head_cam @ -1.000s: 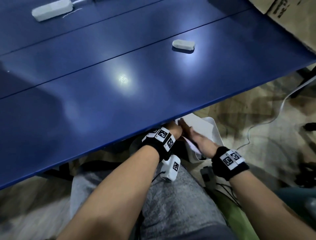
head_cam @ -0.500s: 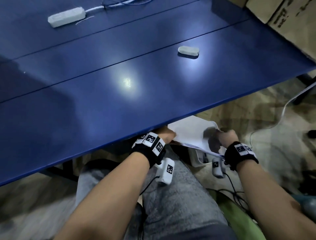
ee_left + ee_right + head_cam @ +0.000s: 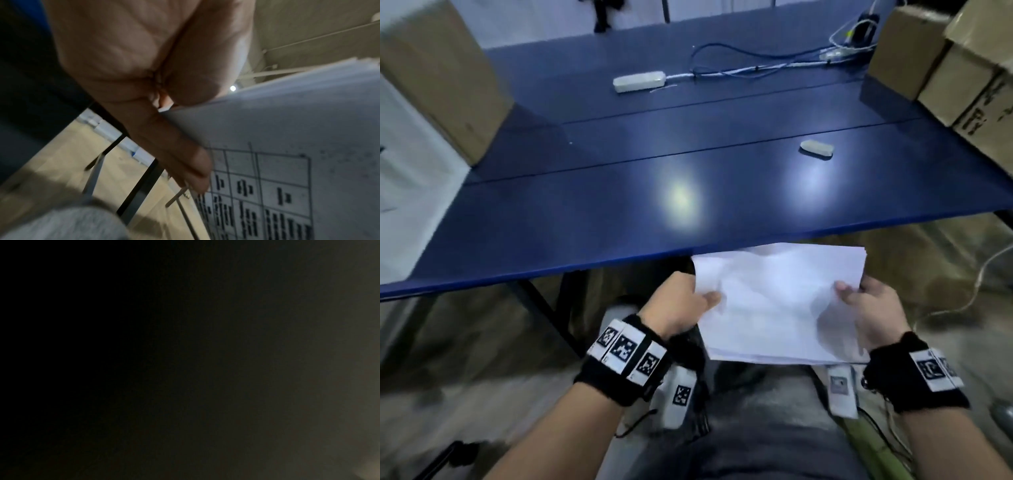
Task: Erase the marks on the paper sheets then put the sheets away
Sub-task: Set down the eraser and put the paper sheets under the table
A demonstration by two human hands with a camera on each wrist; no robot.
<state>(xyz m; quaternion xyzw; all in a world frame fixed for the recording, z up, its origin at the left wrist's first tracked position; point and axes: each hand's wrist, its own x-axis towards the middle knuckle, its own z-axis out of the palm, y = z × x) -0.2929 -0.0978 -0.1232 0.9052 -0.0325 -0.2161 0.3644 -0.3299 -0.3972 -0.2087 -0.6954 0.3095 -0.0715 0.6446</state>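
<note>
Head view: left hand (image 3: 676, 305) and right hand (image 3: 866, 308) each pinch opposite edges of paper stack (image 3: 774, 301), thumbs on top, below blue table (image 3: 585, 212); eraser (image 3: 817, 148) on table.

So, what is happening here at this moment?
A seated person holds a stack of paper sheets with both hands, just below the near edge of the blue table. The left hand grips the left side, the right hand the right side. The eraser lies untouched on the table. The stack's underside shows a printed grid.
</note>
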